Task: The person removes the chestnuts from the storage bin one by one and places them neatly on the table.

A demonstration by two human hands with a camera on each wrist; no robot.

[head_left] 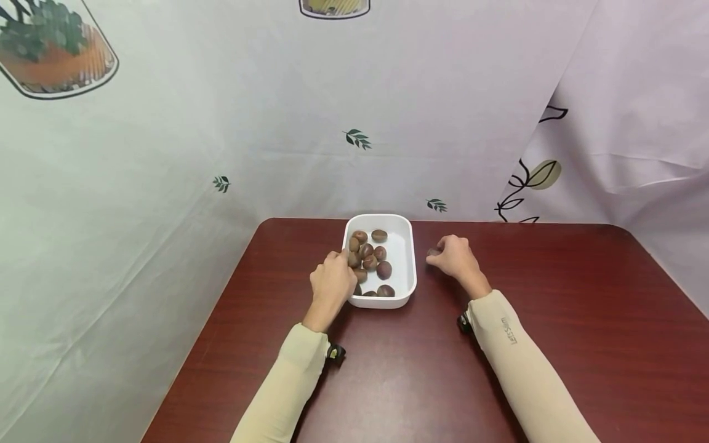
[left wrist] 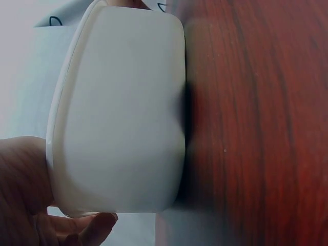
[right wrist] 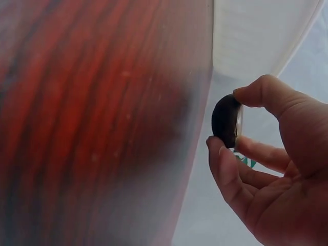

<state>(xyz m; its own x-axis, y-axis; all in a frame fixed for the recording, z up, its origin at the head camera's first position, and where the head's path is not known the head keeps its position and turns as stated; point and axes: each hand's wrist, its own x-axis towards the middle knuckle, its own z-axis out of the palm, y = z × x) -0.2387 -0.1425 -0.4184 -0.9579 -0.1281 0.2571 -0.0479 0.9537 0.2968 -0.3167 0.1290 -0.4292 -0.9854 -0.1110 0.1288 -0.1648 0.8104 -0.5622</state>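
A white rectangular tub (head_left: 407, 264) stands on the table with several brown, roundish nut-like pieces (head_left: 384, 269) in it, mostly toward its left side. My left hand (head_left: 332, 282) grips the tub's left wall; in the left wrist view the hand (left wrist: 23, 189) is at the tub's rim, with the tub's outer side (left wrist: 118, 113) facing the camera. To the right of the tub, my right hand (head_left: 456, 258) pinches one dark piece (head_left: 434, 251). The right wrist view shows that piece (right wrist: 225, 120) between the thumb and fingertips of the hand (right wrist: 277, 169), apart from the tub (right wrist: 256, 41).
The dark red wooden table (head_left: 554, 307) extends to both sides and in front of the tub. Behind it hangs a pale cloth (head_left: 277, 111) with leaf prints. A dark band with a small device (head_left: 335, 354) is on the left wrist, another (head_left: 464, 322) on the right.
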